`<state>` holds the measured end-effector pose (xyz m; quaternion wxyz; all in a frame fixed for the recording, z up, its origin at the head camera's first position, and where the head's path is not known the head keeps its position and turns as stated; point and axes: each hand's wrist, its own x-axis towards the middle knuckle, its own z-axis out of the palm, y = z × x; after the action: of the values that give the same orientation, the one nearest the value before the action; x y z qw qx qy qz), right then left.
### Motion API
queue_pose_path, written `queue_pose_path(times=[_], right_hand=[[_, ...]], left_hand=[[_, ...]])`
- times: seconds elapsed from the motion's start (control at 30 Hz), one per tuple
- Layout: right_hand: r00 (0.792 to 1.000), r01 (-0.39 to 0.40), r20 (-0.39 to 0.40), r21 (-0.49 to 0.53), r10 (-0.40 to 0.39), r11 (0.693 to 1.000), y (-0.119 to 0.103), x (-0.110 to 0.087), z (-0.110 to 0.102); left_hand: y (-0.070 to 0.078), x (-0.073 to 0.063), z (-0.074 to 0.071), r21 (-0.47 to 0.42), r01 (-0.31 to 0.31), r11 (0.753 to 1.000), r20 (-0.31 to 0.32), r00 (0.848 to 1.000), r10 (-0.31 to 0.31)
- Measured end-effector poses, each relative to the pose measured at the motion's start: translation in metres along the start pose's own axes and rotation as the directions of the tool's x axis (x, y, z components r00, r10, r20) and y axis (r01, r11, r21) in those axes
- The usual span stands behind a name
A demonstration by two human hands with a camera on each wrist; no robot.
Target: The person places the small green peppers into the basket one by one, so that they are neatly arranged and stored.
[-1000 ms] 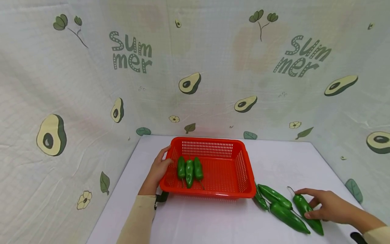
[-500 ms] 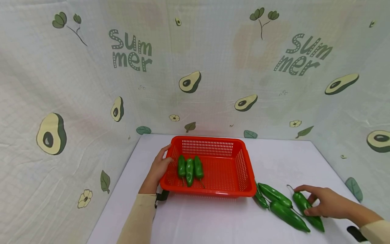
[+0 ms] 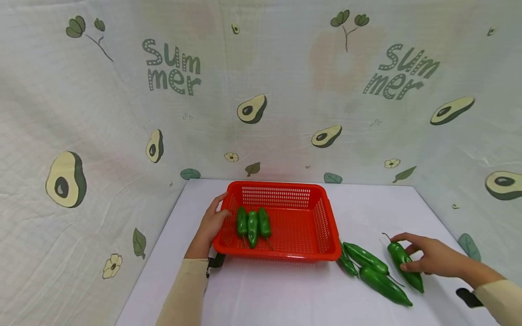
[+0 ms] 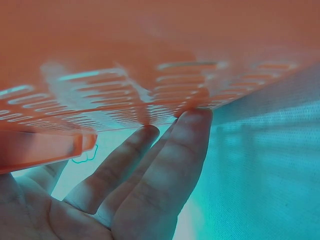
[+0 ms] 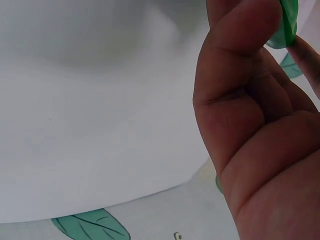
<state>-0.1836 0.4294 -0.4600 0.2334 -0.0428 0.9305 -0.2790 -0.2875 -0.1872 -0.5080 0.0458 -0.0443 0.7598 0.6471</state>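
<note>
A red plastic basket (image 3: 281, 255) with slotted walls stands on the white table. My left hand (image 3: 211, 225) grips its left rim, thumb over the edge. In the left wrist view, the fingers (image 4: 167, 165) reach along the basket's outer wall. Inside, to the left, lie three green chili peppers (image 3: 253, 228) side by side. My right hand (image 3: 436, 258) pinches another green pepper (image 3: 396, 254) by its sides, stem pointing away; part of it is hidden behind the fingers. The right wrist view shows only a bit of this pepper (image 5: 289, 27) beyond the fingers.
Three more green peppers lie right of the basket: one (image 3: 346, 264) partly hidden by the basket's corner, one behind (image 3: 365, 257) and one in front (image 3: 385, 285). A white cloth (image 3: 285, 113) printed with avocados and lettering walls the table (image 3: 265, 294) at the back and sides.
My right hand has lifted its pepper slightly and moved it away from the neighbouring peppers, up in the head view. The left hand and the basket keep their places.
</note>
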Motion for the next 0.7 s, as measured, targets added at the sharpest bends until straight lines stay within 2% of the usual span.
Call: queue_pose_path(times=[0.33,0.57,0.7], right_hand=[[0.994,0.078,-0.074,0.033,-0.075,0.996,-0.011,0.007,-0.004],[0.987,0.108,-0.125,0.06,-0.1,0.992,-0.024,0.013,-0.006],[0.984,0.122,-0.137,0.074,-0.111,0.99,-0.035,0.017,-0.007]], left_hand=[[0.0,0.0,0.0,0.011,0.002,1.0,-0.004,1.0,-0.002],[0.0,0.001,0.0,0.0,-0.004,1.0,0.01,1.0,0.004],[-0.001,0.001,0.0,0.003,0.003,1.0,-0.002,1.0,-0.003]])
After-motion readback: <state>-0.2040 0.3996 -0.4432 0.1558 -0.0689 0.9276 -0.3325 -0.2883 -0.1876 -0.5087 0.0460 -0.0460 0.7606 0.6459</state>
